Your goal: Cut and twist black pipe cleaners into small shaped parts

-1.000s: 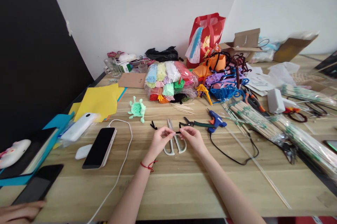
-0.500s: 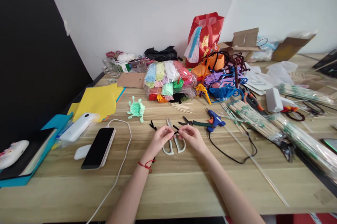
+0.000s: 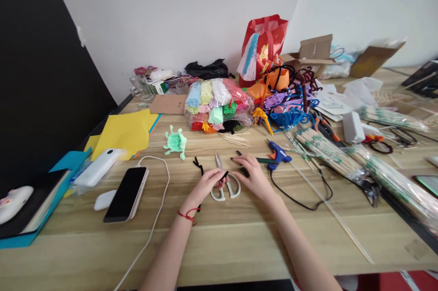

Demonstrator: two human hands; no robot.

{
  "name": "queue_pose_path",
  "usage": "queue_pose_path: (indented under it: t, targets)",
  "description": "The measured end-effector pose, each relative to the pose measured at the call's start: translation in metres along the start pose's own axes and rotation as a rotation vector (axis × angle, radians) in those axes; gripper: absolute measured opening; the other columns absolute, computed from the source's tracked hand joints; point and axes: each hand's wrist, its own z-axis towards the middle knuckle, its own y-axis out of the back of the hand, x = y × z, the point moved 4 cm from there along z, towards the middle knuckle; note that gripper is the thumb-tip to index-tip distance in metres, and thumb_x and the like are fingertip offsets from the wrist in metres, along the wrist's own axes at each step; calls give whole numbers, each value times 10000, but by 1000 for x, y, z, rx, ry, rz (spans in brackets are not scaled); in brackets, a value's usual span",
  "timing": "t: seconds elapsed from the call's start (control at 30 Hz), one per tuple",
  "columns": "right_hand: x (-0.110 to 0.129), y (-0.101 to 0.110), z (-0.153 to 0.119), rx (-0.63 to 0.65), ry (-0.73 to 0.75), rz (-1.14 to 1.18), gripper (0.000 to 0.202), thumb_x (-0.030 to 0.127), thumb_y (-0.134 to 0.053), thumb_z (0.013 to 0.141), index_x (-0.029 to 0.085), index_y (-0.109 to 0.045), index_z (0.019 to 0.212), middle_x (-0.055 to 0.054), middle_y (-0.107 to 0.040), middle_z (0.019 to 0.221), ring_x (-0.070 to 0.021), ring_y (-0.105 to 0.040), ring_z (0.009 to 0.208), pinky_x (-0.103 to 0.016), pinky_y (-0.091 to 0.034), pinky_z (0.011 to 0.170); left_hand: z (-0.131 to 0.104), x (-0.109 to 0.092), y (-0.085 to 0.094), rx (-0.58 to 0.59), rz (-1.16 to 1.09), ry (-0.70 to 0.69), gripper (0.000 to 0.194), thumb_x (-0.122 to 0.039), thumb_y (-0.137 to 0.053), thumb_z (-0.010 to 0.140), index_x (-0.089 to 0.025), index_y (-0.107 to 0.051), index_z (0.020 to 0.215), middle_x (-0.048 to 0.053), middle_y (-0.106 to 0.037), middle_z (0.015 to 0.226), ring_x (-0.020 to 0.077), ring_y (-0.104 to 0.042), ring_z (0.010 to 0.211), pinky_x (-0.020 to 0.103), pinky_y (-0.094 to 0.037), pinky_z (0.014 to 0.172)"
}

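My left hand (image 3: 209, 181) is closed, pinching a short black pipe cleaner (image 3: 225, 175) between thumb and fingers. Below it lie white-handled scissors (image 3: 219, 160), blades pointing away, partly covered by that hand. My right hand (image 3: 252, 179) holds nothing; its fingers are apart and bent over small pliers with dark green handles (image 3: 265, 160), whose middle it hides. I cannot tell whether it touches them. Another black pipe cleaner piece (image 3: 197, 163) lies left of the scissors, partly behind my left hand and wrist. Farther off sits a mint-green fuzzy pipe cleaner figure (image 3: 176, 142).
A blue glue gun (image 3: 278, 154) with its black cord lies right of my right hand. Bagged pipe cleaners (image 3: 215, 101) and thin sticks (image 3: 234, 138) are ahead. On the left are a phone (image 3: 126, 193) and white cable (image 3: 160, 209); bundled wooden sticks (image 3: 325, 149) lie right.
My right hand has let go of the black pipe cleaner and moved slightly forward over the pliers, fingers opening. My left hand still holds the piece.
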Motion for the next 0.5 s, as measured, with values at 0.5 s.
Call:
queue_pose_path:
  t: [0.5]
  targets:
    - [-40,-1,-13,-4,-173,-586,793,305,-584,552,65,-416,1289,-210,-502,1209,-396,-388,1147,-552,-179,1027,5,5,17,-127,-165,-65,325,-445,-613,761,-128,-587,828,77,-646,898,129,-601,682,286,-533,672]
